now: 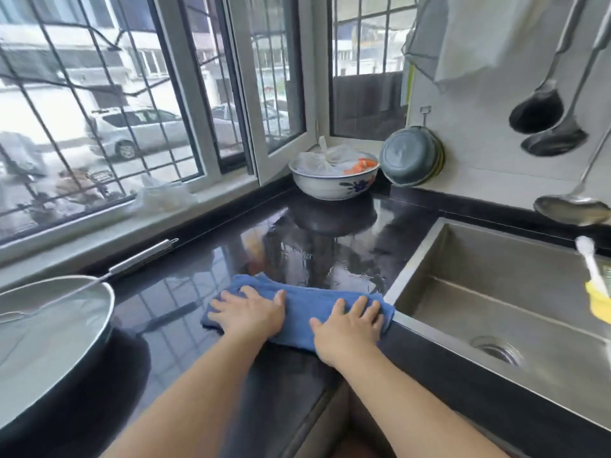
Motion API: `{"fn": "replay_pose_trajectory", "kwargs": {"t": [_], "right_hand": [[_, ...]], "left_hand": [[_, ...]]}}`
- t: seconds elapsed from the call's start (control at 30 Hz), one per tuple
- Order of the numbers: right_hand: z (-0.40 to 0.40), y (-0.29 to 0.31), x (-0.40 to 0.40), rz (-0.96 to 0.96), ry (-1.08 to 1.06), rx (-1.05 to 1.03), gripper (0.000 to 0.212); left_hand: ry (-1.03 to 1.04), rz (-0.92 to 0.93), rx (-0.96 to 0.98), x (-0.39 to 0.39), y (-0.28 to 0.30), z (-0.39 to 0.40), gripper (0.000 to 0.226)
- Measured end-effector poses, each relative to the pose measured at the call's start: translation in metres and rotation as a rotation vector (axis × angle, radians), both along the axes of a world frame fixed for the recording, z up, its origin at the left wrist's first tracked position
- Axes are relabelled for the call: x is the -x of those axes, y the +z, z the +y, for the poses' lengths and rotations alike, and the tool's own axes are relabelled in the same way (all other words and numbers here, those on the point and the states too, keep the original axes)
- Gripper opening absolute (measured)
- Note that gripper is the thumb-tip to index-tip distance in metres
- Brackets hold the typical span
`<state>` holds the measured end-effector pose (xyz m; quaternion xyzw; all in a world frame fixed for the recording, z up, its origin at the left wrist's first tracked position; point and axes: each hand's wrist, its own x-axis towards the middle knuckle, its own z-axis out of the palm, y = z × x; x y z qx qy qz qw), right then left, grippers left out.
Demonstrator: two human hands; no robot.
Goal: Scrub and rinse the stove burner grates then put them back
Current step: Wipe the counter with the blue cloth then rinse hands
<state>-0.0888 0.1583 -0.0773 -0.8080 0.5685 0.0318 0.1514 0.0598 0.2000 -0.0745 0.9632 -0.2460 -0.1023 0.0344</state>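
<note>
A folded blue cloth (302,302) lies flat on the wet black countertop (314,246), its right end at the sink's left rim. My left hand (253,310) presses flat on the cloth's left half, fingers spread. On the right half my right hand (348,327) lies flat too, fingertips near the sink edge. No burner grate shows anywhere in view.
A steel sink (413,259) lies to the right, with a yellow-and-white brush (596,285) at its far side. A steel lid (49,338) with a strainer sits at the left. Against the back corner stands a white bowl (334,180), next to a hanging pan (410,157). Ladles (542,107) hang on the wall.
</note>
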Motion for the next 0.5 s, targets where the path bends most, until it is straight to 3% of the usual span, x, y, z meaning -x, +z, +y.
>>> {"fn": "replay_pose_trajectory", "kwargs": {"t": [0.2, 0.5], "right_hand": [[-0.042, 0.005, -0.022, 0.064, -0.164, -0.020, 0.093], [-0.138, 0.004, -0.039, 0.022, -0.431, -0.003, 0.099]], "left_hand": [[0.009, -0.021, 0.025, -0.035, -0.017, -0.066, 0.097], [-0.247, -0.051, 0.053, -0.060, -0.018, -0.159, 0.100]]}}
